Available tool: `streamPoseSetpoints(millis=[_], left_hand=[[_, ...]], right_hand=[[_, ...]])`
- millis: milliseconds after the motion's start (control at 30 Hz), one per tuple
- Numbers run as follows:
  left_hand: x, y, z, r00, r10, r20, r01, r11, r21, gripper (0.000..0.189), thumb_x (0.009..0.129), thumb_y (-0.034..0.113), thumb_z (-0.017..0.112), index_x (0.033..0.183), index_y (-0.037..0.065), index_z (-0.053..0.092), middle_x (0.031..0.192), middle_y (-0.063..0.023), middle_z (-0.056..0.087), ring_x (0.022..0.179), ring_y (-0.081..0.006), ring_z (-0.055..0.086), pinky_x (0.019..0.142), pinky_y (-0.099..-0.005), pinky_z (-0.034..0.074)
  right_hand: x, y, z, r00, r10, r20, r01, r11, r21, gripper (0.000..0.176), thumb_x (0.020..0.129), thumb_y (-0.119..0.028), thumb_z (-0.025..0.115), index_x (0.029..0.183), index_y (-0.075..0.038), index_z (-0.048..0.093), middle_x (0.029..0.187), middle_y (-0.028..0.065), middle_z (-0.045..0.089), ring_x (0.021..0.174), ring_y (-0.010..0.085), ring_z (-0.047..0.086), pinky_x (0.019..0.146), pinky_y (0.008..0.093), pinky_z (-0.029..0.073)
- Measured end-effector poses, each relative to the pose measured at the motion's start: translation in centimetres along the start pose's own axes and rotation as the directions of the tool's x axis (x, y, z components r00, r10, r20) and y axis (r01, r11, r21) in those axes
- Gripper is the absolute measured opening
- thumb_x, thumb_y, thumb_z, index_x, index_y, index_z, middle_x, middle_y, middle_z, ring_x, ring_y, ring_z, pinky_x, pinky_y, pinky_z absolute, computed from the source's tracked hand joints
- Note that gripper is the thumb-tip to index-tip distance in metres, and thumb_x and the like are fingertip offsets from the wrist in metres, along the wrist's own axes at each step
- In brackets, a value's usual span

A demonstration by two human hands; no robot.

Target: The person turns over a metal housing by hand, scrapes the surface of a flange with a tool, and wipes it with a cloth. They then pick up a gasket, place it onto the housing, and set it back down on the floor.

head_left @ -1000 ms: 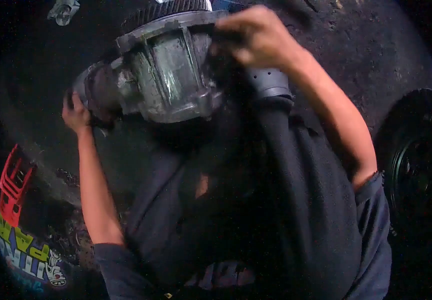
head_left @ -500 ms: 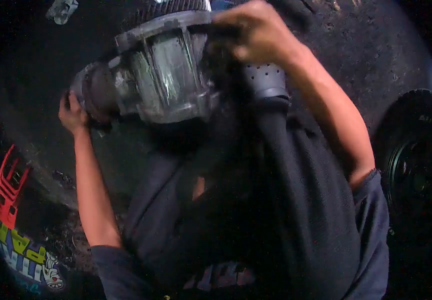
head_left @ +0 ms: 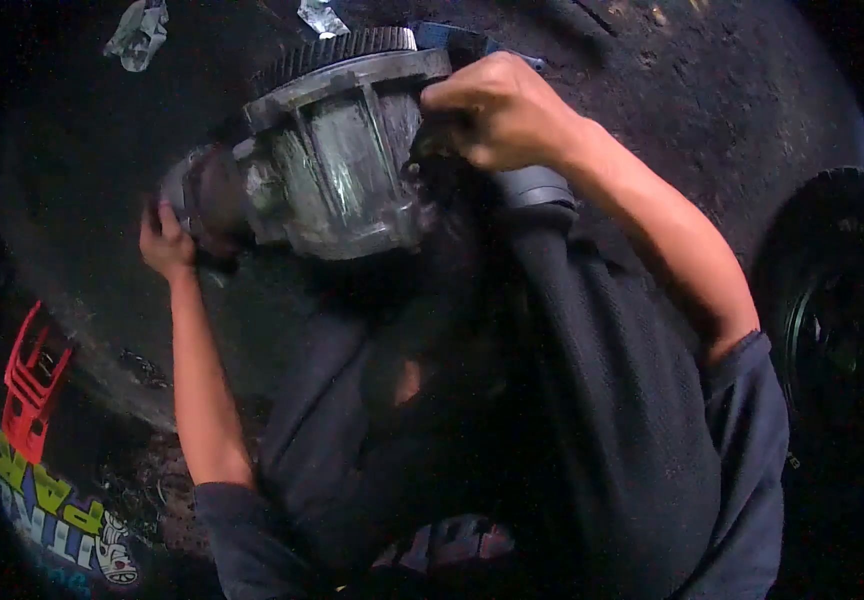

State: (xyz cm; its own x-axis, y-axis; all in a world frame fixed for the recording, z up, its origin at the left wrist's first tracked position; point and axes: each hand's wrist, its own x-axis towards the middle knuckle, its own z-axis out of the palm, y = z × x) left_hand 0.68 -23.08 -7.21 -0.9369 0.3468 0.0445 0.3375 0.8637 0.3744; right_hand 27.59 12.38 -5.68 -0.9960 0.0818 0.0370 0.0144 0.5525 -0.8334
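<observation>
A large ribbed metal gear housing (head_left: pixel 342 160) lies on its side in front of me, with a dark toothed ring gear (head_left: pixel 337 55) along its far edge. My left hand (head_left: pixel 165 240) is closed around the rounded end of the narrower left part, its fingers partly in shadow. At the housing's right side, my right hand (head_left: pixel 507 110) has its fingers curled in beside the rim. Whatever lies inside that grip is lost in the dark. Below my right hand is a grey clog (head_left: pixel 534 187) on my foot, partly covered by the hand.
Two crumpled clear plastic pieces, one at upper left (head_left: pixel 138 35) and another beyond the gear (head_left: pixel 323 17), lie on the dark, dirty floor (head_left: pixel 692 110). A tyre (head_left: pixel 832 290) stands at right. A red frame-like shape (head_left: pixel 34 385) and colourful lettering (head_left: pixel 47 490) show at lower left.
My right hand has come down along the housing's right side, covering more of the clog. The whole view has shifted slightly; my left hand stays at the housing's left end.
</observation>
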Motion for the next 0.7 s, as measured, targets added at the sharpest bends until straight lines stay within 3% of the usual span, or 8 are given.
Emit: streamPoseSetpoints(millis=[133, 300, 367, 400, 433, 567, 600, 700], left_hand=[[-0.2, 1.0, -0.5, 1.000, 0.005, 0.019, -0.005, 1.000, -0.013, 0.044, 0.084, 0.031, 0.055, 0.111, -0.004, 0.058, 0.103, -0.0198, 0.063, 0.091, -0.0270, 0.061, 0.080, -0.0328, 0.045], [-0.6, 1.9, -1.0, 0.995, -0.067, 0.069, 0.068, 0.997, -0.024, 0.044, 0.084, 0.030, 0.053, 0.112, -0.004, 0.058, 0.104, -0.0194, 0.063, 0.094, -0.0269, 0.060, 0.083, -0.0332, 0.044], [-0.4, 1.5, -0.9, 0.998, -0.053, 0.039, 0.052, 0.998, 0.047, 0.044, 0.084, 0.030, 0.053, 0.112, -0.004, 0.058, 0.104, -0.0191, 0.063, 0.094, -0.0268, 0.060, 0.083, -0.0334, 0.044], [-0.4, 1.0, -0.7, 0.996, -0.069, 0.052, 0.069, 0.998, -0.011, 0.044, 0.084, 0.030, 0.053, 0.112, -0.004, 0.058, 0.104, -0.0188, 0.063, 0.094, -0.0268, 0.060, 0.083, -0.0332, 0.044], [-0.5, 0.9, -0.7, 0.994, -0.087, 0.066, 0.092, 0.993, -0.069, 0.043, 0.084, 0.030, 0.053, 0.111, -0.004, 0.059, 0.104, -0.0186, 0.063, 0.094, -0.0267, 0.060, 0.084, -0.0330, 0.043], [-0.7, 0.9, -0.3, 0.998, -0.061, -0.018, 0.060, 0.997, -0.042, 0.042, 0.085, 0.030, 0.053, 0.108, -0.005, 0.060, 0.100, -0.0172, 0.064, 0.090, -0.0260, 0.060, 0.082, -0.0322, 0.044], [-0.7, 0.9, -0.3, 0.999, -0.047, -0.017, 0.046, 0.997, -0.057, 0.042, 0.085, 0.030, 0.053, 0.107, -0.005, 0.060, 0.100, -0.0170, 0.065, 0.090, -0.0262, 0.060, 0.082, -0.0321, 0.043], [-0.7, 0.3, -0.3, 0.998, -0.058, 0.017, 0.059, 0.996, -0.063, 0.043, 0.085, 0.031, 0.053, 0.107, -0.005, 0.059, 0.098, -0.0165, 0.065, 0.089, -0.0261, 0.060, 0.082, -0.0319, 0.044]], right_hand=[[-0.1, -0.9, 0.1, 0.999, -0.034, -0.028, 0.034, 0.999, -0.022, 0.035, 0.052, -0.011, 0.067, 0.087, -0.012, 0.067, 0.072, 0.0141, 0.062, 0.070, 0.0350, 0.059, 0.060, 0.0420, 0.048], [-0.3, -0.2, 0.7, 0.993, -0.112, -0.038, 0.109, 0.992, -0.067, 0.021, 0.061, -0.012, 0.073, 0.079, -0.005, 0.063, 0.069, 0.0146, 0.060, 0.065, 0.0326, 0.059, 0.056, 0.0352, 0.047], [-0.2, 0.7, 0.6, 0.978, -0.089, -0.188, 0.089, 0.996, -0.012, 0.021, 0.062, -0.011, 0.073, 0.081, -0.005, 0.065, 0.071, 0.0150, 0.061, 0.065, 0.0306, 0.061, 0.057, 0.0341, 0.048], [0.3, 1.9, 0.2, 0.986, 0.003, -0.166, 0.001, 1.000, 0.023, 0.029, 0.055, -0.012, 0.066, 0.083, -0.012, 0.066, 0.073, 0.0132, 0.062, 0.070, 0.0319, 0.061, 0.060, 0.0396, 0.048], [0.9, 1.9, -0.2, 0.987, -0.014, -0.161, 0.005, 0.999, -0.054, 0.030, 0.055, -0.013, 0.068, 0.086, -0.012, 0.067, 0.074, 0.0132, 0.062, 0.070, 0.0306, 0.062, 0.061, 0.0385, 0.049], [-0.6, 0.4, 1.7, 0.994, -0.032, -0.105, 0.044, 0.993, 0.107, 0.031, 0.054, -0.012, 0.066, 0.085, -0.011, 0.067, 0.075, 0.0148, 0.063, 0.073, 0.0331, 0.061, 0.064, 0.0402, 0.049], [-1.0, -0.2, 2.1, 1.000, 0.023, 0.004, -0.024, 0.999, 0.026, 0.038, 0.052, -0.011, 0.066, 0.090, -0.012, 0.067, 0.078, 0.0155, 0.063, 0.075, 0.0342, 0.060, 0.066, 0.0402, 0.049], [0.0, -0.5, 1.0, 0.999, -0.034, 0.036, 0.034, 0.999, 0.004, 0.038, 0.052, -0.011, 0.067, 0.090, -0.011, 0.066, 0.077, 0.0148, 0.062, 0.072, 0.0341, 0.060, 0.063, 0.0410, 0.048]])
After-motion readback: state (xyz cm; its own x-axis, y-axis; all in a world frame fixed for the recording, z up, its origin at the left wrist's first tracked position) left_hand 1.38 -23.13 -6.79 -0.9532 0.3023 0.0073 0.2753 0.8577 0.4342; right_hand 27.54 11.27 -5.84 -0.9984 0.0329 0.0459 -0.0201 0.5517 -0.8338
